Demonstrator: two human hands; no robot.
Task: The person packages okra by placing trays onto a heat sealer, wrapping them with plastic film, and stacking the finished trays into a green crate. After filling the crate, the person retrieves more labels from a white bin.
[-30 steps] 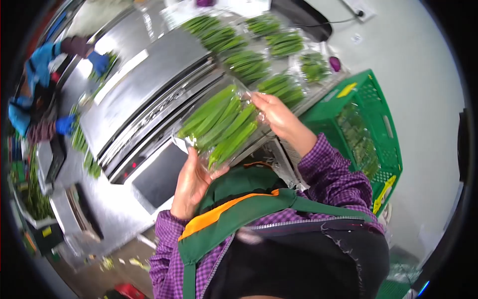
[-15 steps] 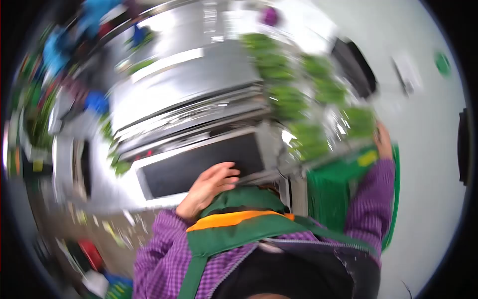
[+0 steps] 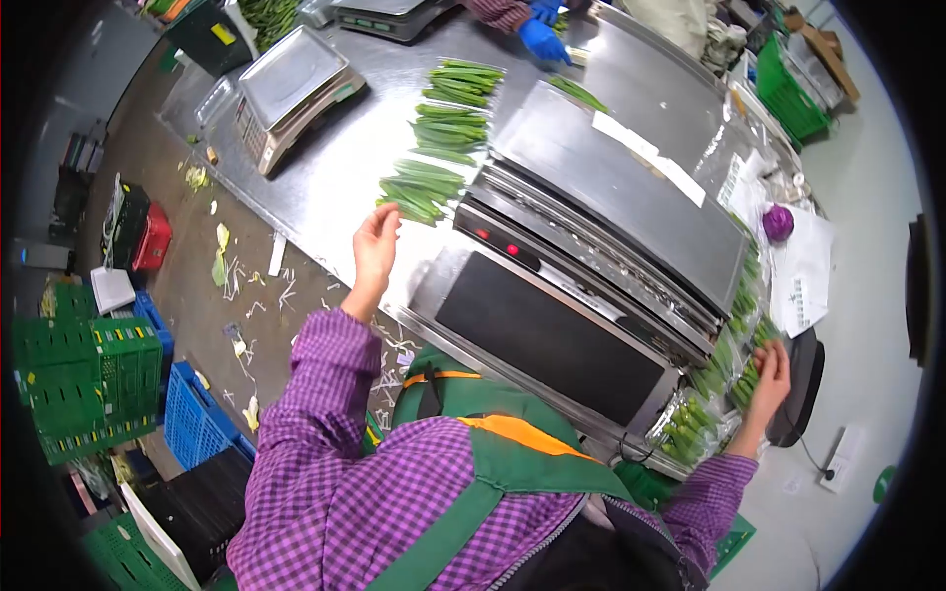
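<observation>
My left hand (image 3: 374,251) reaches up with fingers loosely bent and slightly apart, its fingertips right at the near end of a tray of long green pods (image 3: 422,189). More trays of the same pods (image 3: 455,128) line up behind it on the steel table (image 3: 315,187). At the right, my right hand (image 3: 771,382) lies beside film-wrapped packs of green pods (image 3: 690,429), fingers extended and touching or overlapping the packs' edge. Between my hands stands a wrapping machine (image 3: 591,256) with a black plate (image 3: 547,330) at its front and red lit switches.
A weighing scale (image 3: 296,94) stands at the back left. A person's blue-gloved hand (image 3: 544,41) works across the table. A purple cabbage (image 3: 777,223) sits on white paper at the right. Green crates (image 3: 89,369) and a blue crate (image 3: 197,419) stand on the littered floor.
My view has swung left, bringing the pod trays and scale into sight. My left hand has moved from near the black plate up to the closest tray; my right hand stays by the wrapped packs.
</observation>
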